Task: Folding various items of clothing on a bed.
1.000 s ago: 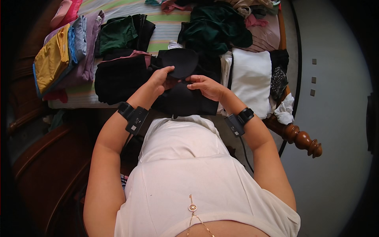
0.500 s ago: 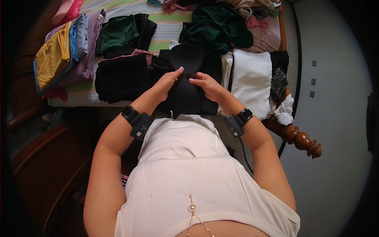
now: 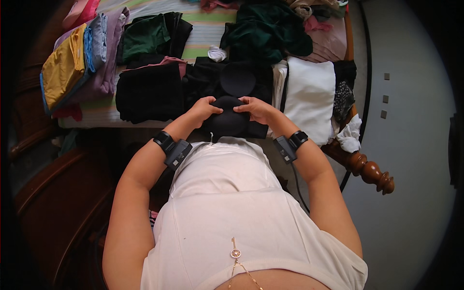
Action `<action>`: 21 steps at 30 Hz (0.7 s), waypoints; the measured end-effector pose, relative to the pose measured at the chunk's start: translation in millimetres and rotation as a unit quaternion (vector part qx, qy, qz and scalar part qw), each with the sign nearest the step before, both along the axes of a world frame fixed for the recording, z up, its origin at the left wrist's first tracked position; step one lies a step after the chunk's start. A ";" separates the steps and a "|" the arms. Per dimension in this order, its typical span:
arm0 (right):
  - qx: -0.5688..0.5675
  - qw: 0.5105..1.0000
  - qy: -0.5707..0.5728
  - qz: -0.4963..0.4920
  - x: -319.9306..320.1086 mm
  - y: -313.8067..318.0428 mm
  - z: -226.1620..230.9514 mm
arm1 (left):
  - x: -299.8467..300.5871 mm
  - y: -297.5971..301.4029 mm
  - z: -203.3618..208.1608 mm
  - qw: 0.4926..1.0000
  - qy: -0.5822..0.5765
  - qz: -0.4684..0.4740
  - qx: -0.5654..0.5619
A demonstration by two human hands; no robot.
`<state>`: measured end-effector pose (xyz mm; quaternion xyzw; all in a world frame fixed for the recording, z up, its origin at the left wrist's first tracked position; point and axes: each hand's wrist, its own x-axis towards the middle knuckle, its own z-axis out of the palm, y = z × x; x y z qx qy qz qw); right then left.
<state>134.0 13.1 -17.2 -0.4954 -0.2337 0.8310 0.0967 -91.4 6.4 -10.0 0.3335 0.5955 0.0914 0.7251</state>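
Two rounded black moulded bra cups are in front of me, one beyond the other. The nearer bra cup sits between my hands. My left hand pinches its left edge, thumb on top. On its right edge my right hand grips with the thumb and curled fingers. The farther bra cup rests on spread black cloth; whether the two cups are joined, I cannot make out. A crumpled small white cloth lies just beyond.
Folded black garments lie left of the cups, a white folded cloth to the right. Dark green velvety fabric is beyond. Yellow and lilac folded clothes stack at far left. A turned wooden bedpost juts out at right.
The far cup has shifted slightly right and nearer me, and no longer touches my left thumb. My hands have moved nearer me and the cup between them now faces up, its round shape showing.
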 end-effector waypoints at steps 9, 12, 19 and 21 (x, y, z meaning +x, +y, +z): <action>0.108 0.969 -0.224 0.019 -11.2 -10.6 -4.5 | 5.6 0.3 -11.5 0.989 0.143 0.036 -0.012; 0.155 0.955 -0.252 -0.012 0.2 -11.4 -15.8 | -2.9 2.3 -15.5 0.992 0.104 0.048 -0.055; 0.506 0.809 -0.295 0.052 8.1 -2.2 -8.8 | 2.3 4.2 9.0 0.994 0.062 0.016 -0.087; 0.505 0.819 -0.245 0.119 7.1 1.2 -2.3 | 9.5 5.5 15.1 0.995 0.073 0.010 -0.068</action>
